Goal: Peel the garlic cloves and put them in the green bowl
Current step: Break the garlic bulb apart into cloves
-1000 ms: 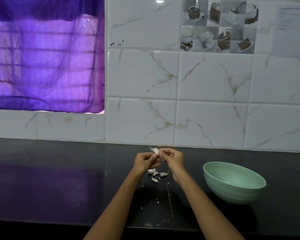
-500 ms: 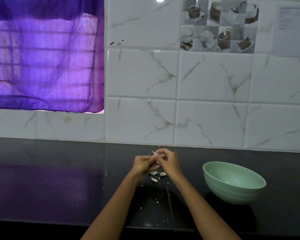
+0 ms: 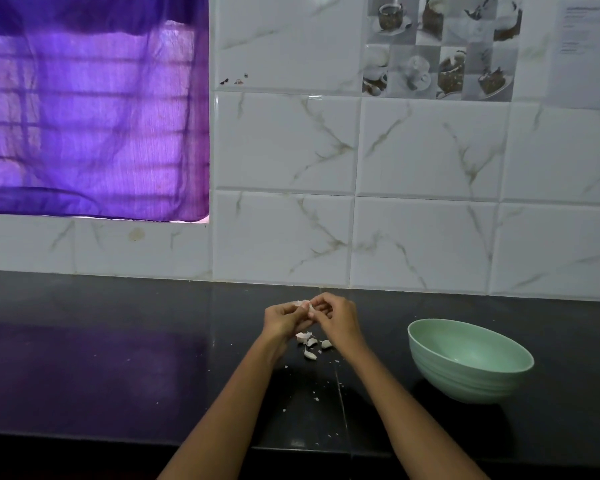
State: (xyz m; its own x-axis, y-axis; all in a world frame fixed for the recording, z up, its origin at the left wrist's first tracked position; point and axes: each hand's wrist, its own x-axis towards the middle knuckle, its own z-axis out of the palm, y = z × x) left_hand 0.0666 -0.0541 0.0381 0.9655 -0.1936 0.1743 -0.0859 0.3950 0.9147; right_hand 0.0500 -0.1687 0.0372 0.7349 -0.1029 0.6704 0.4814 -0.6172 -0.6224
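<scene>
My left hand (image 3: 282, 319) and my right hand (image 3: 336, 318) meet above the black counter (image 3: 118, 358), and both pinch one small white garlic clove (image 3: 305, 304) between their fingertips. A bit of papery skin sticks up from the clove. Just below the hands, several garlic cloves and skin pieces (image 3: 310, 344) lie on the counter. The green bowl (image 3: 470, 360) stands to the right of my right hand; the part of its inside that shows is bare.
Small flakes of garlic skin (image 3: 316, 400) are scattered on the counter near my forearms. A white tiled wall (image 3: 426, 237) rises behind the counter. A purple curtain (image 3: 90, 109) covers the window at the upper left.
The hands have drawn closer together around the clove, and the skin piece at the fingertips has shifted. The loose cloves and the bowl lie as before.
</scene>
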